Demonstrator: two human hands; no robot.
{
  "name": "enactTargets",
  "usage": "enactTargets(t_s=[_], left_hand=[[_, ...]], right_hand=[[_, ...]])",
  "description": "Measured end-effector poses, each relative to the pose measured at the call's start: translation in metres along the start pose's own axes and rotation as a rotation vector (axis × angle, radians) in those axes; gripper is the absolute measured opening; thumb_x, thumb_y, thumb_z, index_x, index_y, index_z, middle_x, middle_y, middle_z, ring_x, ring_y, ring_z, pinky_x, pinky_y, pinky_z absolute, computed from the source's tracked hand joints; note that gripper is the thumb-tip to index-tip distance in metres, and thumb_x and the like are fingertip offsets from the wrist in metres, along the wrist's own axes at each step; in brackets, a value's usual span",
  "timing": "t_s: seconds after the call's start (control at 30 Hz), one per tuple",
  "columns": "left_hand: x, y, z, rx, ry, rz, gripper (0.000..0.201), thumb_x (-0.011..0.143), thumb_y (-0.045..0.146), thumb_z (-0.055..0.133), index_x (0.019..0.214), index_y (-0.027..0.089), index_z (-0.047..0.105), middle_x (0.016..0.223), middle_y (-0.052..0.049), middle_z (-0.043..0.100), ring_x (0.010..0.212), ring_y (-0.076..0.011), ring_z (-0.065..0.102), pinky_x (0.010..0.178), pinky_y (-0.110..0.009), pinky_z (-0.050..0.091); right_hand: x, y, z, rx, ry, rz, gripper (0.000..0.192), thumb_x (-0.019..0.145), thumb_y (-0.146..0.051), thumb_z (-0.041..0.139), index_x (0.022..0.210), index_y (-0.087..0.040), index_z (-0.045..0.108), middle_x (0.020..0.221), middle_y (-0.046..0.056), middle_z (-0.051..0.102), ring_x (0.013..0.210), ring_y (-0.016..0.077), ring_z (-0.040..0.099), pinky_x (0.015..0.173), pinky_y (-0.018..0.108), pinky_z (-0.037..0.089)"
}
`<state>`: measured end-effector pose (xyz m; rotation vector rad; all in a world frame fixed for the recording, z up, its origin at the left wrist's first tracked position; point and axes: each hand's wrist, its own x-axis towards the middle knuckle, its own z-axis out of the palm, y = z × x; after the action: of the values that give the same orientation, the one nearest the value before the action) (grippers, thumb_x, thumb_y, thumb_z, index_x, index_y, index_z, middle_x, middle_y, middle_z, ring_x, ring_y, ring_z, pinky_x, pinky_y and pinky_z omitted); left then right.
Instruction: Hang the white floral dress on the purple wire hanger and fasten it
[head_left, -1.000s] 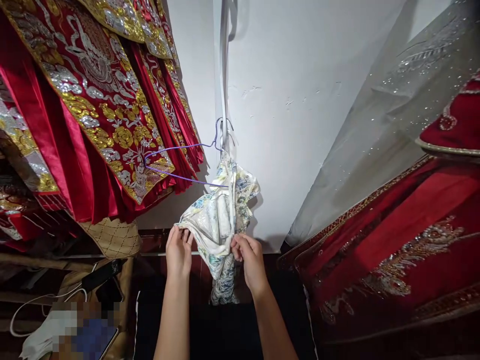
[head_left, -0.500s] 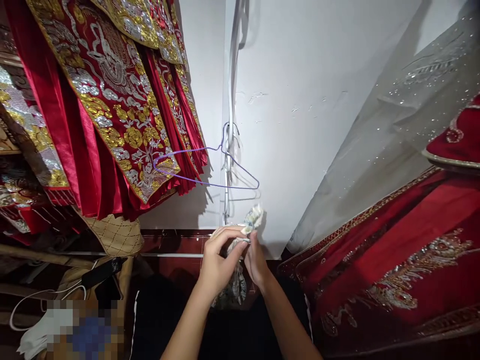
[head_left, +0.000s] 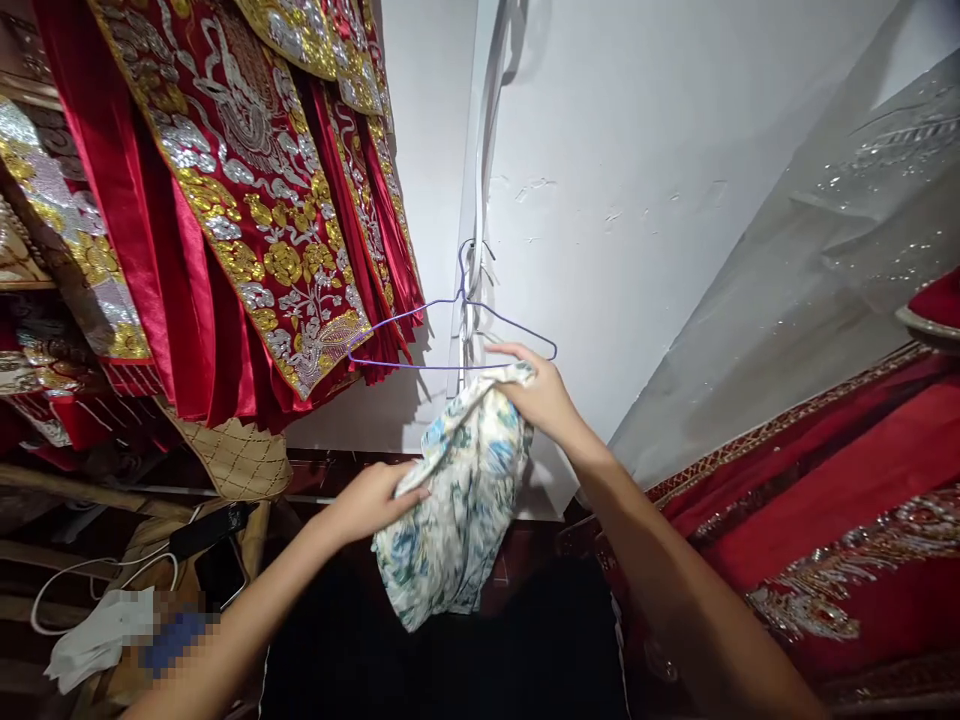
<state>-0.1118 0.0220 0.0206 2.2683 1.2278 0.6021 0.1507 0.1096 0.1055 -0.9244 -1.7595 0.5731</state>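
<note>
Far left: red embroidered robes (head_left: 225,200) hanging in gold and silver thread, a phone (head_left: 217,572) and white cable low down beside them; nothing there touched. Left hand (head_left: 369,503) closed in a pinch on the lower edge of the floral cloth (head_left: 457,500), drawing it out sideways. Cloth itself hanging in the middle, just under the purple wire hanger (head_left: 457,335), its top corner almost touching the bottom wire. Right hand (head_left: 541,398) shut on that top corner, raised to the hanger's right shoulder; hanger hooked on a nail at the white wall (head_left: 637,200). Step in hand, by the look of it: putting the cloth onto the hanger; next move likely calling for feeding the gripped corner over or through the wire while keeping the lower edge taut, without knocking the hanger off its hook. Compared with half a second ago: cloth no longer bunched small between both hands low down but opened out and lifted; hands now apart. Far right: more red embroidered fabric (head_left: 825,500) under a grey sequinned veil.
</note>
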Motion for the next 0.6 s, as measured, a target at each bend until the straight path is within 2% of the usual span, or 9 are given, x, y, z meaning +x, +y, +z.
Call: enactTargets(t_s=[0.03, 0.1, 0.2, 0.27, 0.33, 0.4, 0.53, 0.6], left_hand=[[-0.002, -0.003, -0.010, 0.074, 0.018, -0.022, 0.040, 0.094, 0.056, 0.047, 0.091, 0.020, 0.065, 0.079, -0.003, 0.067, 0.072, -0.0212, 0.061, 0.070, -0.028, 0.042], [-0.005, -0.009, -0.031, 0.220, 0.033, -0.063, 0.039, 0.095, 0.054, 0.045, 0.086, 0.021, 0.065, 0.078, -0.005, 0.068, 0.071, -0.0222, 0.062, 0.066, -0.028, 0.039], [-0.005, -0.024, -0.057, 0.425, 0.014, -0.157, 0.031, 0.093, 0.044, 0.049, 0.076, 0.022, 0.062, 0.074, -0.007, 0.068, 0.069, -0.0237, 0.062, 0.062, -0.030, 0.036], [-0.002, -0.038, -0.069, 0.495, 0.005, -0.206, 0.023, 0.089, 0.037, 0.053, 0.074, 0.021, 0.061, 0.075, -0.008, 0.068, 0.069, -0.0245, 0.062, 0.063, -0.031, 0.036], [0.004, -0.048, -0.078, 0.482, 0.040, -0.198, 0.015, 0.086, 0.031, 0.054, 0.076, 0.020, 0.061, 0.079, -0.009, 0.068, 0.072, -0.0244, 0.062, 0.064, -0.031, 0.038], [0.014, -0.050, -0.087, 0.433, 0.135, -0.149, 0.009, 0.082, 0.026, 0.055, 0.077, 0.020, 0.057, 0.081, -0.008, 0.067, 0.072, -0.0230, 0.061, 0.064, -0.031, 0.039], [0.047, -0.025, -0.104, 0.368, 0.419, 0.029, 0.007, 0.077, 0.018, 0.053, 0.071, 0.021, 0.049, 0.082, -0.006, 0.062, 0.076, -0.0216, 0.058, 0.069, -0.032, 0.043], [0.066, -0.010, -0.110, 0.313, 0.504, 0.115, 0.004, 0.077, 0.016, 0.052, 0.076, 0.020, 0.051, 0.088, -0.006, 0.064, 0.082, -0.0217, 0.060, 0.075, -0.033, 0.047]], right_hand=[[0.011, 0.014, 0.003, -0.023, 0.030, -0.012, 0.053, 0.075, -0.016, 0.060, 0.127, -0.020, 0.065, 0.134, 0.008, 0.063, 0.124, 0.0257, 0.057, 0.107, 0.040, 0.042], [0.028, 0.043, 0.010, -0.066, -0.003, 0.050, 0.059, 0.077, -0.016, 0.057, 0.136, -0.020, 0.059, 0.141, 0.008, 0.058, 0.130, 0.0257, 0.053, 0.112, 0.042, 0.039], [0.032, 0.076, 0.017, -0.136, -0.118, 0.132, 0.052, 0.077, -0.015, 0.055, 0.128, -0.019, 0.065, 0.129, 0.009, 0.067, 0.119, 0.0279, 0.062, 0.106, 0.045, 0.044], [0.024, 0.085, 0.012, -0.183, -0.160, 0.086, 0.047, 0.076, -0.012, 0.054, 0.119, -0.021, 0.071, 0.115, 0.007, 0.073, 0.108, 0.0279, 0.067, 0.099, 0.045, 0.049], [0.012, 0.083, 0.001, -0.219, -0.185, -0.009, 0.048, 0.075, -0.009, 0.051, 0.116, -0.024, 0.072, 0.112, 0.004, 0.075, 0.106, 0.0269, 0.068, 0.096, 0.042, 0.050], [0.000, 0.074, -0.013, -0.214, -0.211, -0.089, 0.051, 0.074, -0.007, 0.050, 0.117, -0.025, 0.071, 0.117, 0.002, 0.073, 0.110, 0.0261, 0.067, 0.096, 0.039, 0.050], [-0.015, 0.054, -0.026, -0.136, -0.220, -0.108, 0.046, 0.077, -0.010, 0.053, 0.116, -0.024, 0.071, 0.118, 0.003, 0.072, 0.113, 0.0258, 0.065, 0.096, 0.036, 0.050], [-0.020, 0.046, -0.024, -0.104, -0.207, -0.087, 0.041, 0.081, -0.013, 0.053, 0.116, -0.024, 0.071, 0.117, 0.004, 0.072, 0.112, 0.0256, 0.066, 0.095, 0.037, 0.050]])
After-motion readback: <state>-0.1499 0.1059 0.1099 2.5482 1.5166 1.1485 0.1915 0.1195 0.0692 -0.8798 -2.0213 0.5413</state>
